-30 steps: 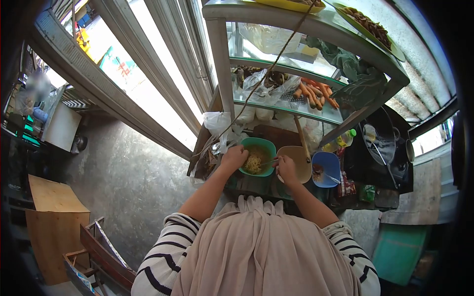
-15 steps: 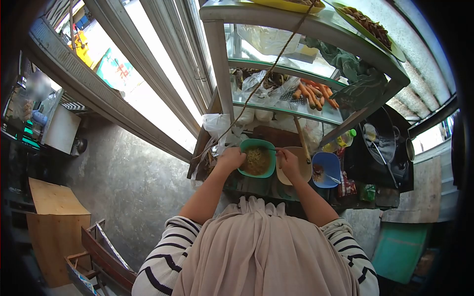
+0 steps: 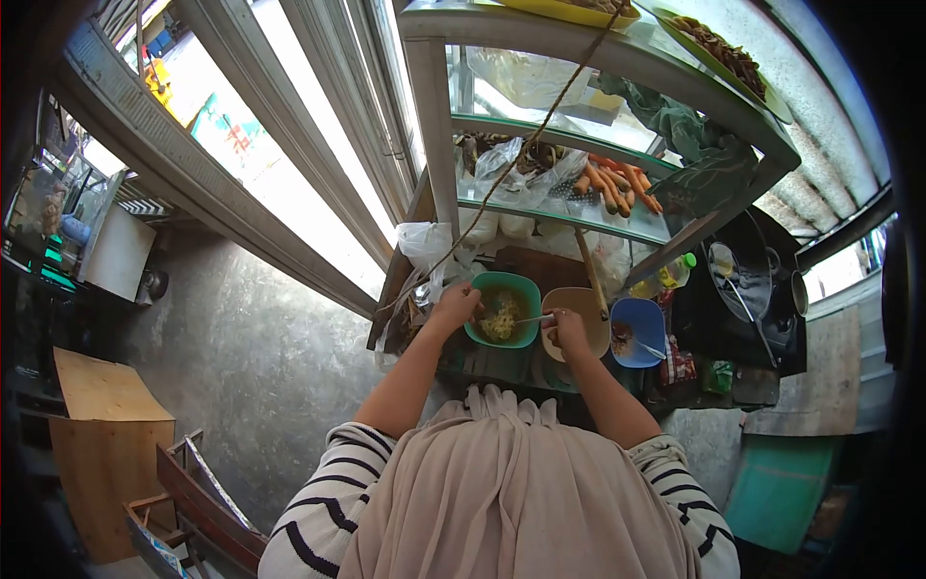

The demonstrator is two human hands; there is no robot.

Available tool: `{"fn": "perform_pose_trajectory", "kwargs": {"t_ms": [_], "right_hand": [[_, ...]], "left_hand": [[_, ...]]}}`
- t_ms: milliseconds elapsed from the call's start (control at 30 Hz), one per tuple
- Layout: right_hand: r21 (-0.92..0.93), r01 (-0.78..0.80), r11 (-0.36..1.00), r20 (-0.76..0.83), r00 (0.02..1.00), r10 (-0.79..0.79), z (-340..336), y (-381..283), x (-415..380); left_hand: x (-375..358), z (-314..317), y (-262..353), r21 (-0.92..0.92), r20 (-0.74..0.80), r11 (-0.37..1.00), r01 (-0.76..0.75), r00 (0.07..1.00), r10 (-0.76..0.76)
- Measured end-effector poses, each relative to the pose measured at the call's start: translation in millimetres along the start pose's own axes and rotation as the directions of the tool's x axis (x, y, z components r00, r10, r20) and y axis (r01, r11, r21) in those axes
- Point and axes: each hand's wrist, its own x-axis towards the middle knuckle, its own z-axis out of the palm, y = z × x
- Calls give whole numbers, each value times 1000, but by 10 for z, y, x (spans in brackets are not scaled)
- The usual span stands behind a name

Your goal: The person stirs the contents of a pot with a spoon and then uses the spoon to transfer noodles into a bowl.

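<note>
A green bowl [image 3: 527,289] of yellow noodles [image 3: 501,319] sits on the counter in front of me. My left hand [image 3: 455,303] grips the bowl's left rim. My right hand [image 3: 567,327] holds a metal spoon [image 3: 533,317] whose tip dips into the noodles. A beige bowl [image 3: 585,307] lies just behind my right hand, with a wooden stick [image 3: 590,273] leaning across it. A blue bowl [image 3: 639,328] with a spoon in it stands to the right.
A glass display case [image 3: 598,48] rises behind the bowls, holding carrots [image 3: 617,185] and bagged food. A black wok [image 3: 743,275] sits at the right. White plastic bags [image 3: 426,241] lie left of the green bowl. Wooden furniture [image 3: 106,425] stands on the floor at the left.
My right hand has come back down from the bowl's far rim toward its near right side, and the spoon now lies across into the noodles. My left hand stays on the rim.
</note>
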Motion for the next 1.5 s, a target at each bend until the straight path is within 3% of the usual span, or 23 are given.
{"fn": "perform_pose_trajectory", "kwargs": {"t_ms": [100, 167, 200, 233, 267, 400, 467, 500, 567, 633, 700, 733, 833, 867, 1000, 1100, 1167, 1200, 1267, 1300, 1367, 1433, 1500], "right_hand": [[78, 8, 997, -40, 999, -5, 27, -104, 0], [-31, 154, 988, -76, 985, -156, 60, -189, 2], [-29, 156, 987, -79, 984, -158, 85, -228, 7], [-142, 263, 954, -91, 957, -277, 125, -274, 3], [-254, 360, 898, -89, 916, -392, 164, -313, -7], [-333, 423, 843, -33, 888, -459, 231, -344, -63], [-521, 543, 658, 72, 797, -600, 170, -192, 7], [-521, 546, 657, 73, 795, -603, 135, -146, 9], [-503, 454, 735, 74, 870, -487, 97, -111, -29], [-499, 395, 771, 61, 904, -423, 91, -54, -52], [-495, 330, 804, 44, 933, -356, 76, -9, -75], [-393, 265, 880, 32, 961, -275, 77, 13, -65], [-139, 89, 986, -4, 996, -90, 39, 0, -41], [14, -17, 1000, -25, 1000, 17, 22, -31, -36], [173, -127, 977, -47, 989, 137, -12, -157, 0], [72, 3, 997, -73, 997, 3, 43, -258, 4], [-270, 258, 928, -86, 953, -290, 146, -369, -34], [-270, 258, 928, -86, 953, -290, 190, -419, -61], [-551, 552, 626, 58, 774, -631, 280, -539, -154], [-550, 550, 628, 59, 776, -628, 287, -543, -145], [-552, 687, 473, 202, 661, -723, 275, -506, -87], [-559, 649, 516, 217, 716, -664, 242, -396, -17], [-570, 607, 553, 230, 764, -602, 207, -322, -23]], "left_hand": [[55, -20, -101, 99, -107, 993, -59, 992, 70], [-20, -64, -6, 195, -181, 975, -107, 973, 143], [-68, -87, 35, 308, -200, 945, -106, 964, 173], [-133, -104, 119, 417, -214, 903, -101, 955, 206], [-165, -107, 177, 419, -211, 902, -103, 955, 208], [-90, -75, 200, 560, -119, 828, -32, 986, 119], [68, -17, 59, 625, -78, 780, -8, 994, 73], [134, 24, -33, 636, -45, 771, -30, 996, 75], [186, 52, -106, 645, -10, 762, -54, 997, 79], [208, 62, -179, 332, 106, 943, -37, 994, 2], [215, 74, -220, 222, 95, 974, -35, 995, 14], [208, 75, -214, 109, 74, 994, -31, 997, 23], [258, 33, -181, 51, 10, 999, -6, 1000, 5], [287, 14, -188, 52, 10, 999, -8, 1000, 8], [352, -41, -185, -7, -22, 1000, -11, 1000, 11], [333, -75, -206, 88, -74, 995, -56, 995, 63], [290, -101, -181, 164, -102, 981, -103, 987, 121], [267, -108, -172, 272, -122, 957, -96, 984, 133], [167, -125, -74, 377, -138, 922, -83, 980, 144], [116, -133, -14, 424, -112, 901, -92, 982, 153], [75, -140, 41, 469, -90, 878, -97, 984, 157], [61, -117, 94, 562, -18, 826, -38, 998, 58], [253, -24, -144, 628, 2, 774, -84, 994, 106]]}}
